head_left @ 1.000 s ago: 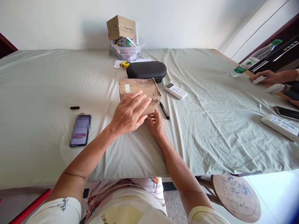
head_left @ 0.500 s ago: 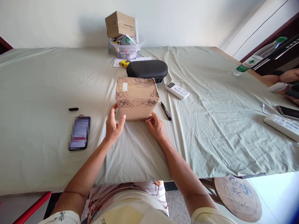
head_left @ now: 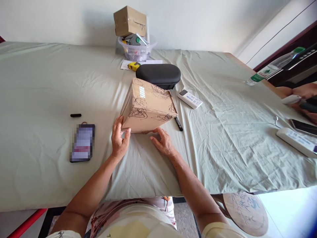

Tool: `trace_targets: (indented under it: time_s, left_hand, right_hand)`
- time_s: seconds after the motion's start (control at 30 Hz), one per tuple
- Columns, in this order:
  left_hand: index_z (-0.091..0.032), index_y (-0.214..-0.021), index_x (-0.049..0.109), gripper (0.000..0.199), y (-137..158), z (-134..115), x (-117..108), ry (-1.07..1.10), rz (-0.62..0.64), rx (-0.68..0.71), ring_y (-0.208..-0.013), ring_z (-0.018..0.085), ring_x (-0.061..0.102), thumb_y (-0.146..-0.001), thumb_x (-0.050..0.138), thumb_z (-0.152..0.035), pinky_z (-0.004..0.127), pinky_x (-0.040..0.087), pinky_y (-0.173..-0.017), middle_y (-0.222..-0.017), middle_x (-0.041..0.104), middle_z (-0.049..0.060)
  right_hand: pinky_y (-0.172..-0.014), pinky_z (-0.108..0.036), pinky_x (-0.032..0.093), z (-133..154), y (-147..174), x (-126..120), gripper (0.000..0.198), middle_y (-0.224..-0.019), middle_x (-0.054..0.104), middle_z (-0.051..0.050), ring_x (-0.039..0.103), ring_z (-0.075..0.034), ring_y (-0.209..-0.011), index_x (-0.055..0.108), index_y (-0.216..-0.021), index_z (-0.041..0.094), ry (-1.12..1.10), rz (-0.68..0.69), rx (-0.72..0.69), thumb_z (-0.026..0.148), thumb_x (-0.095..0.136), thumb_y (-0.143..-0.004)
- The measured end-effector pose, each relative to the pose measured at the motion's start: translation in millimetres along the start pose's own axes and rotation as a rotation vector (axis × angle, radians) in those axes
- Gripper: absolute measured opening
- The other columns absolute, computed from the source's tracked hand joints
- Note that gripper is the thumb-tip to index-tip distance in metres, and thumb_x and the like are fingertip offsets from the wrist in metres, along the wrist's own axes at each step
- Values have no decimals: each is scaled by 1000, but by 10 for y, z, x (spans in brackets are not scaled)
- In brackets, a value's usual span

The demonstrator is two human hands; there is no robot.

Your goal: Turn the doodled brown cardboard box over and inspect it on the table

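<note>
Head camera: working left to right across the cloth-covered tabletop (head_left: 37, 89), I pick up a small black cap (head_left: 75, 115) toward the left edge, with a phone (head_left: 82, 142) just on the near side of it, its screen blurred out. Next comes the left hand (head_left: 120, 138), its thumb on the front face of the scribbled box (head_left: 151, 107) and its fingers along the box's left side, pinching that lower near corner between them. The box sits about midway between the left and right edges, turned at a slant to the near edge; I cannot tell whether its base lies flat. Behind it, by the far edge, I see a clear tub (head_left: 138, 53) with a plain carton (head_left: 129, 21) on top, then a yellow tape measure (head_left: 134, 66) and a black case (head_left: 158, 74) just behind the box. The right hand (head_left: 160, 140) has its thumb and fingers spread apart, fingertips at the box's lower front edge. A black marker (head_left: 178, 124) pokes out past the box's right side, partly hidden, and a small white device (head_left: 190, 99) lies near it. Over by the right edge I have a bottle (head_left: 271, 70), another person's arm (head_left: 305, 90) and a long white device (head_left: 297, 140).
</note>
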State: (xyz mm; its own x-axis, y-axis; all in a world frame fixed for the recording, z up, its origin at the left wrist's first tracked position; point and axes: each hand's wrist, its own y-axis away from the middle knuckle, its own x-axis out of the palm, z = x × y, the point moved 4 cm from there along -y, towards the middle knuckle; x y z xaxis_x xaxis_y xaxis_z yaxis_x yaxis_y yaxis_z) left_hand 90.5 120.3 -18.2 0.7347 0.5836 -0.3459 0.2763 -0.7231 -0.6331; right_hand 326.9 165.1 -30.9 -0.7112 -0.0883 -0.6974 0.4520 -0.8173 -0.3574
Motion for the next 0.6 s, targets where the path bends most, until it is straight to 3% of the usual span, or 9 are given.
trace_targets:
  time_s: [0.2, 0.3, 0.47, 0.6]
  left_hand:
    - [-26, -155, 54, 48, -116, -107, -164, -82, -89, 108, -144, 24, 63, -108, 59, -33, 41, 60, -113, -151, 65, 17]
    - [-26, -151, 58, 45, -178, -160, -267, -142, -149, 214, -143, 25, 64, -106, 62, -29, 45, 57, -118, -149, 67, 16]
    - [-25, -131, 70, 27, -224, -256, -348, -257, -173, 365, -143, 28, 63, -107, 56, -27, 51, 56, -117, -141, 73, 12]
    - [-27, -123, 73, 24, -199, -380, -289, -256, -145, 481, -139, 25, 67, -106, 58, -20, 44, 59, -110, -134, 77, 8]
  right_hand:
    - [-92, -44, 61, -7, 0, -6, 47, -107, 78, -12, 74, -26, -100, 64, -123, 22, 6, -15, 7, 62, 45, -106]
    - [-90, -44, 62, -79, 6, -34, 60, -114, 78, -14, 75, -26, -101, 60, -137, 22, -76, -90, 105, 69, 45, -104]
    - [-97, -49, 61, -209, 47, -195, 71, -139, 71, -17, 74, -27, -115, 39, -163, 25, -132, -349, 219, 61, 50, -103]
    - [-105, -51, 59, -214, 59, -244, 75, -164, 52, -19, 63, -30, -139, 27, -169, 30, -109, -392, 201, 58, 51, -104]
